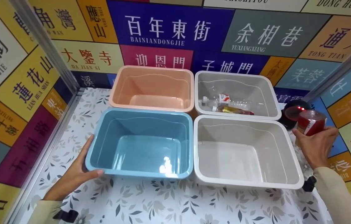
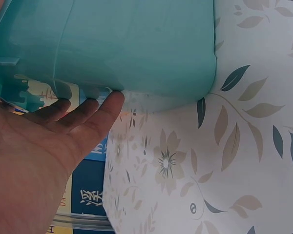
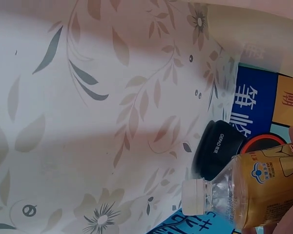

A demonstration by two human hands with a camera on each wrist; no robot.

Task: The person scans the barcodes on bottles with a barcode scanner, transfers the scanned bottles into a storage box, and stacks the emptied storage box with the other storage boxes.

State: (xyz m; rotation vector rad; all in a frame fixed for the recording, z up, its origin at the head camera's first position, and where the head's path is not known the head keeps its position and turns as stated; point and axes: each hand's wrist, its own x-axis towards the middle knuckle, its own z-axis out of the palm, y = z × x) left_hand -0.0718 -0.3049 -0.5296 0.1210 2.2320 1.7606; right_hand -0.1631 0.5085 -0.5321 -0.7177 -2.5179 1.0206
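My right hand (image 1: 317,147) grips a plastic drink bottle (image 1: 318,124), red and gold with a white cap, right of the bins. In the right wrist view the bottle (image 3: 268,183) lies tilted, cap to the left, beside a black scanner-like device (image 3: 219,148). Red lights glow on that device (image 1: 289,116) in the head view. With fingers along its outer left wall, my left hand (image 1: 72,177) touches the blue bin (image 1: 100,169); the thumb lies by the front rim. The left wrist view shows the fingertips against the blue bin's wall (image 2: 136,53).
Behind the blue bin stands a peach bin (image 1: 153,71). A grey bin (image 1: 237,74) at the back right contains a clear bottle (image 1: 224,99) and a yellow-red bottle (image 1: 233,110). An off-white bin (image 1: 250,183) stands at the front right. Sign-printed walls (image 1: 175,28) enclose the leaf-patterned table (image 1: 163,199).
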